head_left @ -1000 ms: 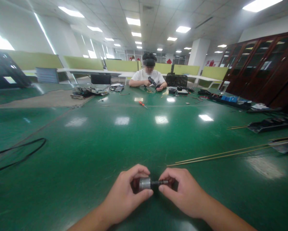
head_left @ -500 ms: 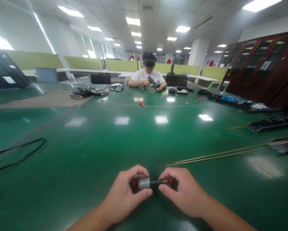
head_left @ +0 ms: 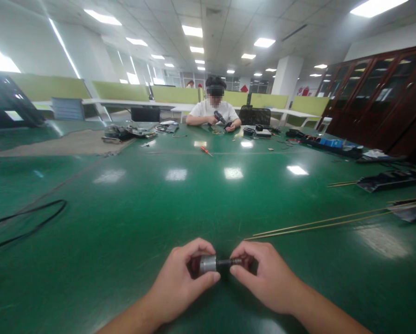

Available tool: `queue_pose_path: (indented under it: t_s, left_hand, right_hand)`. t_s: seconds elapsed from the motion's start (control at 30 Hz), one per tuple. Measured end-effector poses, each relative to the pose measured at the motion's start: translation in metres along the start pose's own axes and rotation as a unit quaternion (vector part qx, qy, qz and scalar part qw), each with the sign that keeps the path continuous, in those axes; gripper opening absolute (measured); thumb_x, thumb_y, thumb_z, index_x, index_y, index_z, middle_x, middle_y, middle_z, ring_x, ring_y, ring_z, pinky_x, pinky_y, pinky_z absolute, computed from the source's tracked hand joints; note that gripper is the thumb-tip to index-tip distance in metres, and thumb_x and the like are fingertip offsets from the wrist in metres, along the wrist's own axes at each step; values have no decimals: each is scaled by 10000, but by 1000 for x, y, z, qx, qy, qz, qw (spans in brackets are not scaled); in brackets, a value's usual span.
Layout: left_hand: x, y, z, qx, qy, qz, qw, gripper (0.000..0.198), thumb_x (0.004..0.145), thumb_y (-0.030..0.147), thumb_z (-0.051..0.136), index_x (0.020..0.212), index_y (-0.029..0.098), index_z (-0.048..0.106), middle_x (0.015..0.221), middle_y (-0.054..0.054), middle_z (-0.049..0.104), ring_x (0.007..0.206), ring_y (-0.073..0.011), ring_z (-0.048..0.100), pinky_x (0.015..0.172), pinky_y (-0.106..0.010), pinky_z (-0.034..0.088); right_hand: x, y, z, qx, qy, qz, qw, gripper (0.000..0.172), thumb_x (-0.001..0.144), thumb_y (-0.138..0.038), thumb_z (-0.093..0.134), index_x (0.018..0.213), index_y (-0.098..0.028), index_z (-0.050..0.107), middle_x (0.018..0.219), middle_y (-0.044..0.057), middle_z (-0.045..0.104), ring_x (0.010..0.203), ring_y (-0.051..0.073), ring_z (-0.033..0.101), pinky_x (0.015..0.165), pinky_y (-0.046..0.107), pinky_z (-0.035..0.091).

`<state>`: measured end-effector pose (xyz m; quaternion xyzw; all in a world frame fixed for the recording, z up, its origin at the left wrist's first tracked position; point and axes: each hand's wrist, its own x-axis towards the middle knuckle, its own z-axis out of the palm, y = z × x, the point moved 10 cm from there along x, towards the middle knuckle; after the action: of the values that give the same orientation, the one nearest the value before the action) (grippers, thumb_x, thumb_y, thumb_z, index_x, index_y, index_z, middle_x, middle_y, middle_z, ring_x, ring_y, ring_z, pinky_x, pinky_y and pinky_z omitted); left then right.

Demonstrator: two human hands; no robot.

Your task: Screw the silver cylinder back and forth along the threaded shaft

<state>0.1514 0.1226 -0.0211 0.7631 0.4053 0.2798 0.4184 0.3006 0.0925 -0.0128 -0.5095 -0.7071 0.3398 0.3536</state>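
Observation:
My left hand [head_left: 180, 278] curls its thumb and fingers around a short silver metal cylinder [head_left: 208, 264], possibly a small motor body. From its right end a thin dark shaft [head_left: 223, 263] runs sideways to a ribbed end piece [head_left: 235, 262]. Thumb and fingertips of my right hand [head_left: 263, 273] pinch that ribbed end. Both hands are low over the green tabletop [head_left: 141, 208], a small gap apart, with the shaft showing between them. The palms and fingers hide part of the cylinder's left end and the far tip of the shaft.
Thin brass-coloured rods [head_left: 319, 225] lie to the right, by dark trays [head_left: 392, 178]. A black cable [head_left: 54, 204] loops at left. An orange screwdriver [head_left: 204, 150] lies farther off. Across the table a person [head_left: 213, 109] holds a power drill [head_left: 219, 116]. Electronic parts [head_left: 124, 132] sit at far left.

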Motion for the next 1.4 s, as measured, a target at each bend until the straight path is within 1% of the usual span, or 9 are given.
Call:
queue_pose_path:
  t_s: [0.37, 0.5, 1.03, 1.2, 1.4]
  left_hand:
    - [-1, -1, -1, -12, -2, -6, 1000, 243, 788, 351, 729, 929, 185, 621, 722, 20, 622, 657, -164, 547, 608, -247, 375]
    - [-1, 1, -2, -7, 4, -1, 1000, 254, 785, 368, 736, 923, 185, 627, 717, 18, 626, 648, -167, 547, 602, -249, 372]
    - [1, -1, -3, -10, 13, -19, 1000, 243, 785, 362, 731, 919, 187, 629, 730, 16, 623, 662, -172, 559, 611, -256, 385]
    - [0, -1, -4, -7, 13, -13, 1000, 240, 782, 354, 732, 923, 190, 629, 742, 13, 628, 668, -173, 563, 610, -255, 384]
    - [0, -5, -5, -6, 14, -16, 1000, 261, 787, 377, 739, 927, 189, 625, 733, 15, 621, 662, -173, 557, 608, -255, 386]
  right_hand:
    - [1, 1, -1, 2, 4, 1, 1000, 42, 821, -166, 665, 832, -198, 689, 694, -20, 656, 645, 138, 603, 625, 233, 433]
    - [2, 2, -2, -7, 8, 0, 1000, 36, 826, -182, 669, 843, -199, 696, 693, -19, 656, 640, 138, 602, 624, 235, 433]
    - [2, 6, -7, -10, 12, 2, 1000, 39, 829, -188, 670, 846, -204, 701, 703, -14, 668, 646, 141, 610, 626, 237, 445]
    - [1, 5, -8, -10, 9, 0, 1000, 38, 825, -188, 672, 841, -203, 703, 711, -13, 670, 658, 142, 613, 635, 238, 450]
    - [4, 8, -7, -3, 1, 0, 1000, 50, 821, -180, 665, 847, -201, 701, 701, -16, 661, 647, 139, 604, 630, 236, 449]
